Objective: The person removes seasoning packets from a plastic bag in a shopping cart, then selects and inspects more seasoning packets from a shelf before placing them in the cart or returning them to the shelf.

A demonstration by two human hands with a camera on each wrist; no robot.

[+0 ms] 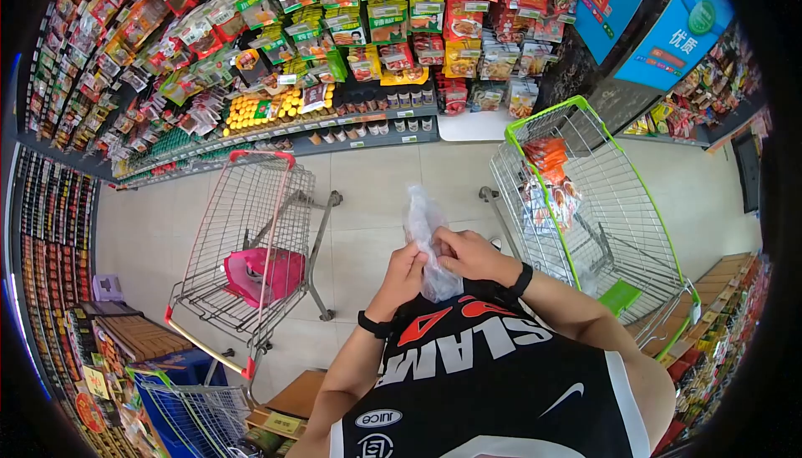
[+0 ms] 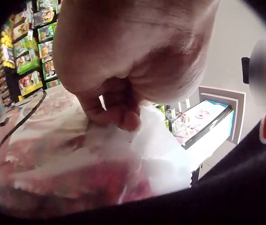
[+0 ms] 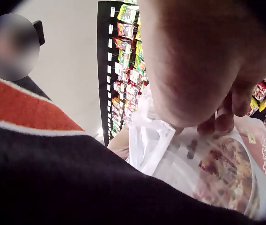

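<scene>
A thin translucent plastic bag (image 1: 424, 216) is held in front of the torso between both hands. The left hand (image 1: 403, 278) pinches its gathered part from the left, fingers curled. From the right, the right hand (image 1: 474, 256) grips the same gathered part, close to the left hand. In the left wrist view, reddish contents show through the bag (image 2: 100, 178) below the left hand (image 2: 133, 56). A printed package with a food picture (image 3: 226, 173) shows in the right wrist view under the curled fingers of the right hand (image 3: 198, 70).
A red-trimmed cart (image 1: 242, 160) with a pink bag (image 1: 280, 274) stands at the left. At the right, a green-trimmed cart (image 1: 635, 170) holds orange and white packages (image 1: 547, 161). Shelves of packaged food (image 1: 334, 49) line the front; another cart (image 1: 196, 412) is at the lower left.
</scene>
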